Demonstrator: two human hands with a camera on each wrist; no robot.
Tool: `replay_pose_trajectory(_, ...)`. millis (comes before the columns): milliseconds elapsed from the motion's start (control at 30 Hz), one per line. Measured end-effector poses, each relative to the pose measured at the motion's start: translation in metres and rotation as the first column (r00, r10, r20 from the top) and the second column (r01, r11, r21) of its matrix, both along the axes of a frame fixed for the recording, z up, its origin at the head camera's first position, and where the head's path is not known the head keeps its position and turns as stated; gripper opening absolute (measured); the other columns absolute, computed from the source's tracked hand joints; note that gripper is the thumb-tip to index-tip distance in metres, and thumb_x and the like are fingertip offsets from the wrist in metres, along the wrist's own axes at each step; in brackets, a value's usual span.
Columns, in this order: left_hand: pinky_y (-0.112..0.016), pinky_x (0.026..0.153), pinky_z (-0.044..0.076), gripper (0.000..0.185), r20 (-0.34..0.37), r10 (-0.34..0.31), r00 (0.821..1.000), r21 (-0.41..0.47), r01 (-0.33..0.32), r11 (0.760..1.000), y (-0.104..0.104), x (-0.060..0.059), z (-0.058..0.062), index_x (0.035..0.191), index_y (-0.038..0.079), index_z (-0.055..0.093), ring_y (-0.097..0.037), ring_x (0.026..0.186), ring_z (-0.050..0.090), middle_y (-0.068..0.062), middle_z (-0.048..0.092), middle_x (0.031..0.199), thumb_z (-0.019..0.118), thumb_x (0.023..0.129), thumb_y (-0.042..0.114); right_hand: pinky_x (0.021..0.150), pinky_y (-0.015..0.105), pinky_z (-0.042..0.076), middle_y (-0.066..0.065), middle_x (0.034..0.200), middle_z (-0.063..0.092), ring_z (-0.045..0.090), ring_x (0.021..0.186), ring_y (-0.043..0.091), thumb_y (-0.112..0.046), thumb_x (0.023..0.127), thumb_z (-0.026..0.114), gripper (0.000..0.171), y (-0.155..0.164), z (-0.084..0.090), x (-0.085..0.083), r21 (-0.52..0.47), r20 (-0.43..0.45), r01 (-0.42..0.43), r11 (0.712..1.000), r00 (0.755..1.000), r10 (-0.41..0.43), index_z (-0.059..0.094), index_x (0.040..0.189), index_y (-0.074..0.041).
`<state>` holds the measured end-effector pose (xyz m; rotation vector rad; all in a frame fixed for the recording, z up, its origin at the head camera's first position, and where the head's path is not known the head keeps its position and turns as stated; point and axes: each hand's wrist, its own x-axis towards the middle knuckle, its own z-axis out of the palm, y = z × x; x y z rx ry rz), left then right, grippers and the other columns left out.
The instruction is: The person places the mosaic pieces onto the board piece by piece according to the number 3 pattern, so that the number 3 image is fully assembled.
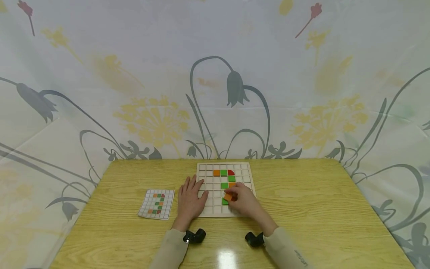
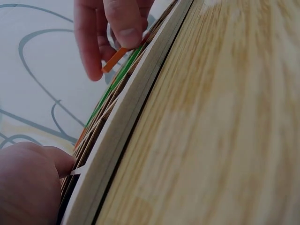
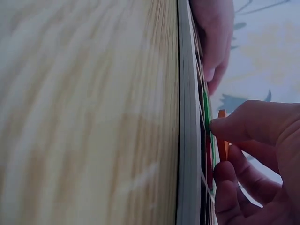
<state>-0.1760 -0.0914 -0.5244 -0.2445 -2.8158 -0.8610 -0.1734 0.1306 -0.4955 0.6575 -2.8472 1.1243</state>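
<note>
Your right hand (image 1: 245, 201) pinches an orange tile (image 1: 228, 197) over the grid board (image 1: 246, 167); left hand (image 1: 189, 200) lies flat, steadying it. Square the tile to its cell, press level.

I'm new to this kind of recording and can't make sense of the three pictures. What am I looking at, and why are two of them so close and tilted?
No machine here: a person works with bare hands at a wooden table. The wide picture comes from a camera on the head, looking down. The two close, tilted ones come from small cameras worn on the wrists, so they skim along the table edge-on.

On the table lies a grid board with orange, green and red tiles set in some squares. To its left lies a pattern card showing a similar coloured design.

The left hand rests flat on the board's left part. The right hand pinches an orange tile just above the board; the right wrist view shows that tile on edge between thumb and fingers.
</note>
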Motion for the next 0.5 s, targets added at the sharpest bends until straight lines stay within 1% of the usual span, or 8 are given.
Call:
replay_pose_trajectory(133,-0.06,0.115,0.018,0.046,-0.003,0.004,1.0,-0.009,-0.004,1.0,0.0,0.0,0.0,0.138,0.012,0.06,-0.038,0.147,0.023,-0.015,0.038,0.156,0.06,0.098,0.034,0.068,0.029,0.048,0.0,0.097,0.057,0.052,0.079,0.013,0.001,0.081,0.074,0.031,-0.006,0.002,0.002,0.016,0.02,-0.062,0.998,0.998,0.061,0.074,0.112,-0.004)
replay_pose_trajectory(233,-0.06,0.115,0.019,0.045,-0.008,0.005,1.0,-0.011,-0.005,1.0,0.0,-0.001,-0.001,0.138,0.012,0.06,-0.038,0.147,0.023,-0.015,0.038,0.156,0.06,0.098,0.034,0.068,0.029,0.048,-0.001,0.099,0.058,0.052,0.08,0.013,-0.001,0.083,0.074,0.03,-0.01,0.002,0.002,0.037,0.022,-0.101,0.994,0.995,0.101,0.074,0.112,-0.007)
replay_pose_trajectory(367,-0.06,0.114,0.019,0.045,-0.009,0.005,1.0,-0.01,-0.006,1.0,0.001,-0.001,0.0,0.138,0.012,0.06,-0.038,0.147,0.023,-0.015,0.038,0.156,0.06,0.099,0.033,0.072,0.033,0.049,-0.001,0.101,0.061,0.054,0.084,0.014,-0.002,0.083,0.074,0.027,-0.014,0.0,0.001,0.048,0.014,-0.128,0.991,0.992,0.127,0.075,0.109,-0.011)
replay_pose_trajectory(500,-0.061,0.114,0.019,0.045,-0.01,0.003,1.0,-0.019,-0.003,1.0,0.001,-0.001,0.001,0.138,0.012,0.06,-0.039,0.147,0.024,-0.015,0.039,0.156,0.06,0.099,0.034,0.079,0.039,0.051,0.0,0.102,0.063,0.058,0.09,0.018,-0.003,0.084,0.074,0.022,-0.017,0.0,0.001,0.029,0.009,-0.145,0.989,0.989,0.144,0.075,0.104,-0.012)
